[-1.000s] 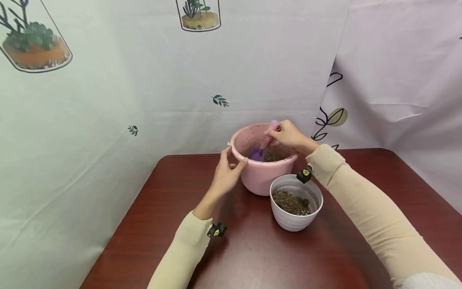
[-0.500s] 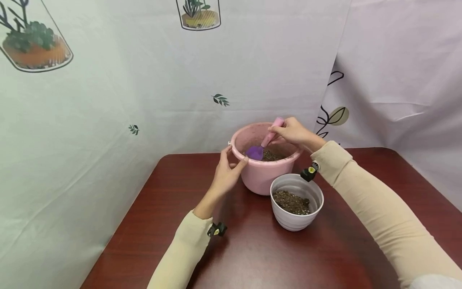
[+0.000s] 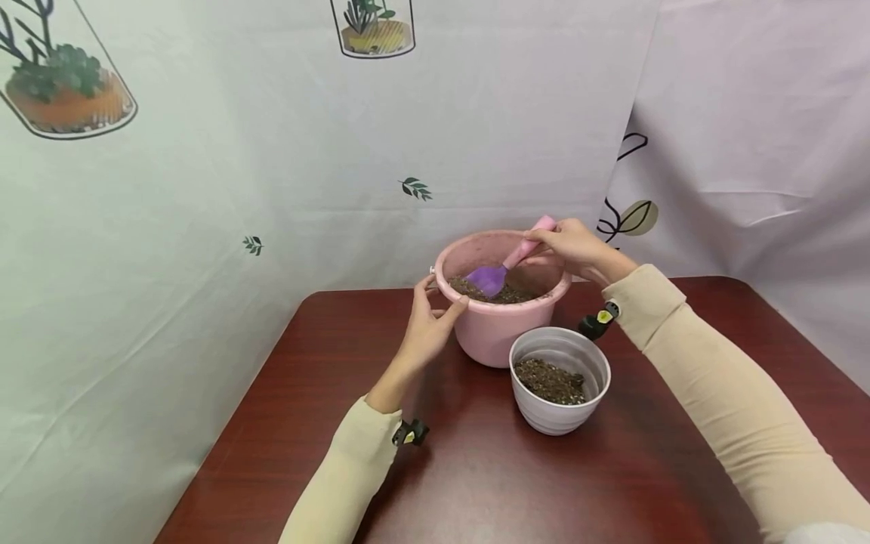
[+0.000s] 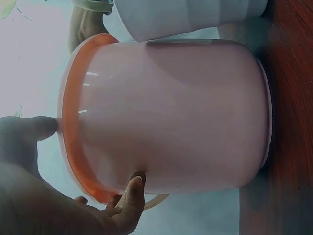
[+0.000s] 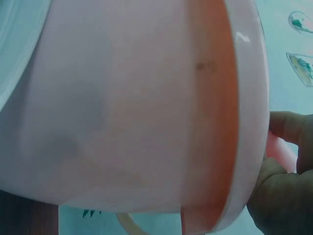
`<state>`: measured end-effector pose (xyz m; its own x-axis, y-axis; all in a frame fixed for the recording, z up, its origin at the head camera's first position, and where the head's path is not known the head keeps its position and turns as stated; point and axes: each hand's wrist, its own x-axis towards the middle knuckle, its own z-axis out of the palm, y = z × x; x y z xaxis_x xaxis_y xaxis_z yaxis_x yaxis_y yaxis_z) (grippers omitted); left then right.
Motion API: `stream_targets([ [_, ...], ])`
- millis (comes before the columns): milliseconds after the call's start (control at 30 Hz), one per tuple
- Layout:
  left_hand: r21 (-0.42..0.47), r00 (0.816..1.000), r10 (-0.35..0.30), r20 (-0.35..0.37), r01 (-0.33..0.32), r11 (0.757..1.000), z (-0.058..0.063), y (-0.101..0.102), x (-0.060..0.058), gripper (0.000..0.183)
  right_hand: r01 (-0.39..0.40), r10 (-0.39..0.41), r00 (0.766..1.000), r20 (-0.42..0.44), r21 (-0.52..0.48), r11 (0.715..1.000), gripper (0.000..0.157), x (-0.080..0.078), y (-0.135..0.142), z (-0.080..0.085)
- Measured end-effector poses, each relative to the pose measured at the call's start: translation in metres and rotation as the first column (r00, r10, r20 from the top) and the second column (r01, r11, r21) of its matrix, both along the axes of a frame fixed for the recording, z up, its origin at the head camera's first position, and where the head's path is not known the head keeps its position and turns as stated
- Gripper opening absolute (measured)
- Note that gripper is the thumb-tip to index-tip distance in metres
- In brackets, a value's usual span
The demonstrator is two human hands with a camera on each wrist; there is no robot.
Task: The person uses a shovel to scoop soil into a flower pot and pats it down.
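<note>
A pink bucket (image 3: pixel 499 336) with dark soil (image 3: pixel 518 295) inside stands toward the back of the table. My left hand (image 3: pixel 424 332) grips its near left side, thumb over the rim and fingers against the outer wall, as the left wrist view shows at the bucket wall (image 4: pixel 166 117). In my right hand (image 3: pixel 576 248) is the pink handle of a small hand trowel (image 3: pixel 488 280). Its purple blade points down and left inside the bucket, with soil around it. From the right wrist view, the bucket rim covers most of the trowel.
Close in front of the bucket, a white ribbed pot (image 3: pixel 553 418) holds some soil (image 3: pixel 547 380). Both stand on a reddish-brown wooden table (image 3: pixel 476 483). A pale printed cloth (image 3: pixel 306 174) hangs behind and beside the table.
My right hand has moved to the right and slightly up, tilting the trowel lower toward the right. The blade has risen in the bucket and soil shows left of it. My left hand stays put.
</note>
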<state>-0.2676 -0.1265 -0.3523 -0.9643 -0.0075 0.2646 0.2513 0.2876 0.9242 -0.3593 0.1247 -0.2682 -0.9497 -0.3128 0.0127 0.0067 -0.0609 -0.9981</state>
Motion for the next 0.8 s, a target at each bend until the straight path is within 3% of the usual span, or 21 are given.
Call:
stream_targets([
  [67,0.014,1.000,-0.003,-0.004,0.003,1.000,0.000,0.000,-0.001,0.076,-0.003,0.005,0.999,0.035,-0.049,0.999,0.022,0.000,0.004,0.000],
  [333,0.038,1.000,-0.002,-0.023,0.003,0.999,-0.001,0.001,-0.002,0.072,0.016,-0.010,0.998,0.063,-0.093,0.996,0.022,0.000,0.014,-0.004],
  [500,0.014,0.999,0.004,-0.043,-0.003,1.000,0.000,0.003,0.000,0.071,0.011,0.000,0.997,0.077,-0.145,0.989,0.023,0.003,0.022,-0.005],
  [667,-0.036,0.997,0.041,-0.059,-0.043,0.998,0.004,0.004,0.006,0.073,-0.024,0.035,0.998,0.051,-0.207,0.978,0.029,0.004,0.034,-0.007],
  [800,-0.094,0.989,0.084,-0.119,-0.095,0.991,0.008,0.008,0.018,0.075,-0.057,0.060,0.998,0.007,-0.237,0.970,0.032,0.009,0.047,-0.005],
])
